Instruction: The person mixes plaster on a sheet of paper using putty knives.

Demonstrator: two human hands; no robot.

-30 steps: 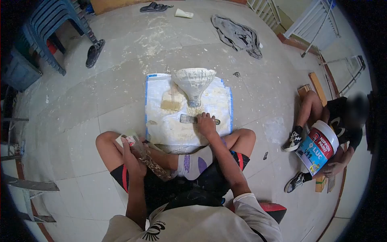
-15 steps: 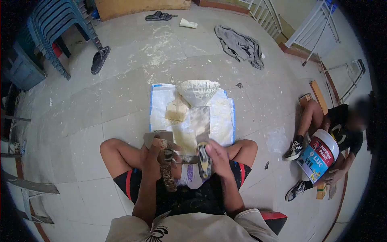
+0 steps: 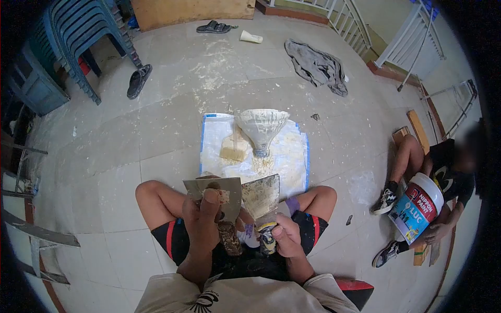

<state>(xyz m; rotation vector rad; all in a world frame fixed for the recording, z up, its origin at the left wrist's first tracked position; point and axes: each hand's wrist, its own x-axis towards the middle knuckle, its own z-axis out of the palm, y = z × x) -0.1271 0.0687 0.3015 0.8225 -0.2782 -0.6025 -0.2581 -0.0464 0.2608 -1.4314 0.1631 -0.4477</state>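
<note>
My left hand [image 3: 204, 216] is closed around a putty knife [image 3: 229, 195] whose grey blade faces up and whose worn brown handle points down toward my lap. Closed on the yellow-and-black handle of a second putty knife [image 3: 263, 197] is my right hand [image 3: 288, 237]; dried filler coats that blade. The two blades are side by side, their edges close together in front of my lap. Beyond them, a white plastic sheet [image 3: 210, 136] with blue edges lies on the floor. On it stand a filler-crusted plastic funnel-like piece [image 3: 263, 128] and a flat, filler-coated square blade [image 3: 234, 148].
A person sits at the right with a Nippon Paint bucket [image 3: 415, 208]. Ahead on the tiles lie a grey cloth [image 3: 317, 67], a white cup [image 3: 251, 37] and black sandals [image 3: 139, 81]. Stacked plastic chairs [image 3: 86, 31] stand at the far left.
Both putty knives have been brought closer together. The right blade has come nearer to me and tilted, uncovering the funnel's narrow end; the left blade now shows its broad face. The view has shifted slightly.
</note>
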